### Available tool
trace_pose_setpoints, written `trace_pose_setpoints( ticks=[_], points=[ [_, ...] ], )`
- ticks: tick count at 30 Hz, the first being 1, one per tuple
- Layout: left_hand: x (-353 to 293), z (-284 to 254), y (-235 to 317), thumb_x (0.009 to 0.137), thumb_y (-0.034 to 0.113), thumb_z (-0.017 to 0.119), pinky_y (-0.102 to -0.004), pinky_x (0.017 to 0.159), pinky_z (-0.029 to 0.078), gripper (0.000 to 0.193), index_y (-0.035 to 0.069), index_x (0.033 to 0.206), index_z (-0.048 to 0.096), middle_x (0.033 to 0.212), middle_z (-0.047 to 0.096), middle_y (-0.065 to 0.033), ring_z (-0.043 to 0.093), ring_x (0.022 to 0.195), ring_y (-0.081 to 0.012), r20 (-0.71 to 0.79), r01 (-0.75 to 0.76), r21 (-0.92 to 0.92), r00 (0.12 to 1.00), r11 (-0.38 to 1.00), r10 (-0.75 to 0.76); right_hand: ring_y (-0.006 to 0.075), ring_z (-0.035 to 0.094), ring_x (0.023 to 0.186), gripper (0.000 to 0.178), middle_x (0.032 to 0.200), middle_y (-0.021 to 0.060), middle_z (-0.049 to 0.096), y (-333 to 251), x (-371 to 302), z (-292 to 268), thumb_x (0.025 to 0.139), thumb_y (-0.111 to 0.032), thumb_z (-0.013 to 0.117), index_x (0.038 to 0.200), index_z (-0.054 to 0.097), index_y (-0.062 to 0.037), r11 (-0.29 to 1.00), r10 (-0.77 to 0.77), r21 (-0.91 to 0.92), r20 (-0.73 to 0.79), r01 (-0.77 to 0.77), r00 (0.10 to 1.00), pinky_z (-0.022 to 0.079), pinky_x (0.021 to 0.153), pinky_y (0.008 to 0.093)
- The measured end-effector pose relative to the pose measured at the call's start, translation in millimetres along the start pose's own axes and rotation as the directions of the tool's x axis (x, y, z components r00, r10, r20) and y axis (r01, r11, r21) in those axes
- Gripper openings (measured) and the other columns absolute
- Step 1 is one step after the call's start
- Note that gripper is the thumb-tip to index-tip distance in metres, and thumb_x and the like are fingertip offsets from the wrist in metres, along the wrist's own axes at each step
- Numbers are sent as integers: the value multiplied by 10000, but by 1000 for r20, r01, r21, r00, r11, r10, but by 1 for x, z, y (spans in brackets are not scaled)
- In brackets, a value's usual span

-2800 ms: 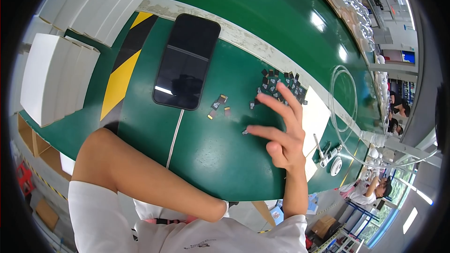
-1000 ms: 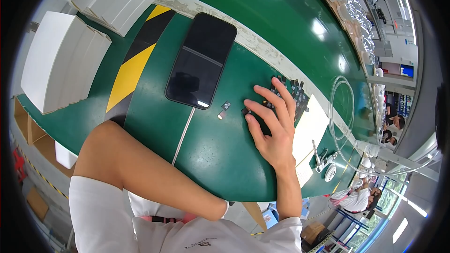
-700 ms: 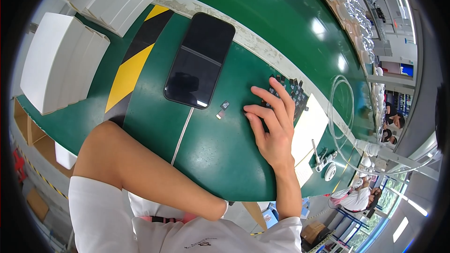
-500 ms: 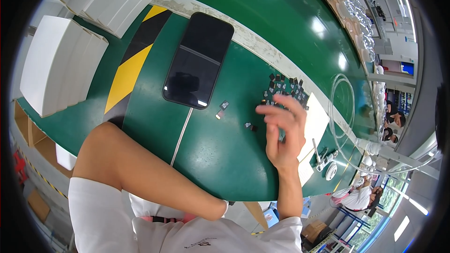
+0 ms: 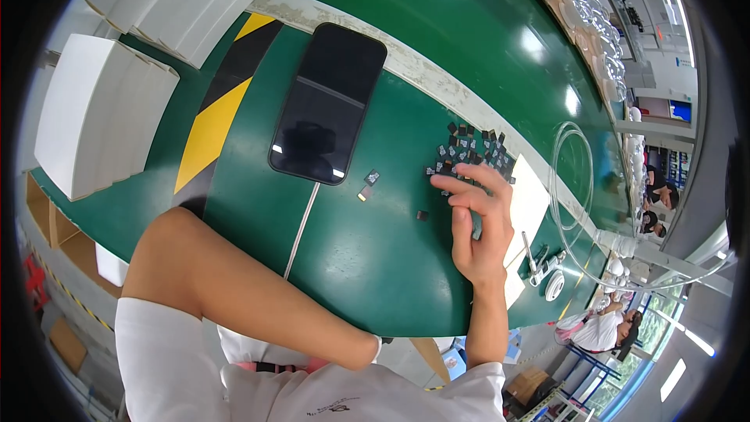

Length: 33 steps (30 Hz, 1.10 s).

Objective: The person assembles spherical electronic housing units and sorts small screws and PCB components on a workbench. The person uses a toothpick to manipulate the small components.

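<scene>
My right hand (image 5: 478, 223) hovers on edge over the green table (image 5: 367, 266), fingers held close together. Its fingertips reach the near side of a pile of several small black chips (image 5: 471, 146). Whether a chip sits between the fingers is hidden. One lone black chip (image 5: 422, 216) lies just left of the thumb. Two more small parts (image 5: 369, 184) rest near the lower right corner of a black phone (image 5: 328, 101), which lies screen-up with a cable (image 5: 301, 227) running toward me. My left forearm (image 5: 234, 297) lies bent along the table's front edge; its hand is hidden.
A white card (image 5: 531, 203) lies under the right hand's far side. A coil of clear tubing (image 5: 574, 187) and small white fittings (image 5: 549, 275) sit to the right. Stacked white boxes (image 5: 101, 109) and yellow-black tape (image 5: 223, 105) are on the left. A person (image 5: 598, 328) sits far right.
The right hand, pressed flat on the table beside the chips a second ago, has lifted and turned on edge, its fingers drawn together. A single chip now shows where the hand lay.
</scene>
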<state>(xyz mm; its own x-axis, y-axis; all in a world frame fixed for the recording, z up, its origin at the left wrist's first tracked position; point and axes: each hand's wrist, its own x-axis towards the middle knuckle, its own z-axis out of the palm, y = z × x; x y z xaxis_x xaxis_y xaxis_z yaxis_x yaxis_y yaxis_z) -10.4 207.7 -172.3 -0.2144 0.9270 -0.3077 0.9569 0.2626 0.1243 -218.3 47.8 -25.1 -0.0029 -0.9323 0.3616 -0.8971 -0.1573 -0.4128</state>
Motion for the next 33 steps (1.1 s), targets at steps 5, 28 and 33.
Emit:
trace_pose_setpoints(
  ticks=[5, 28, 33],
  points=[
    [-3, -1, -1, 938, 331, 653, -442, 915, 536, 371, 128, 1244, 698, 1228, 675, -7, 666, 1055, -225, -19, 20, 7, 1000, 1000, -20, 330, 642, 1113, 135, 1002, 107, 768, -6, 3, 9, 891, 48, 673, 995, 642, -34, 997, -46, 54, -18, 47, 999, 494, 1024, 492],
    [-26, -11, -7, 946, 356, 624, -431, 929, 522, 378, 122, 1238, 680, 1200, 665, -6, 657, 1039, -222, -120, 113, 34, 987, 993, -108, 273, 624, 1009, 227, 919, 61, 695, -1, 9, 15, 719, 24, 861, 913, 767, -47, 985, -12, -171, -67, 1, 998, 513, 869, 382],
    [-32, -14, -11, 948, 361, 617, -429, 932, 518, 380, 121, 1236, 676, 1194, 663, -6, 654, 1036, -221, -142, 135, 40, 981, 990, -129, 276, 622, 1018, 233, 919, 60, 693, 0, 10, 14, 721, 24, 857, 927, 775, -49, 985, -16, -174, -55, 6, 998, 511, 881, 389]
  ],
)
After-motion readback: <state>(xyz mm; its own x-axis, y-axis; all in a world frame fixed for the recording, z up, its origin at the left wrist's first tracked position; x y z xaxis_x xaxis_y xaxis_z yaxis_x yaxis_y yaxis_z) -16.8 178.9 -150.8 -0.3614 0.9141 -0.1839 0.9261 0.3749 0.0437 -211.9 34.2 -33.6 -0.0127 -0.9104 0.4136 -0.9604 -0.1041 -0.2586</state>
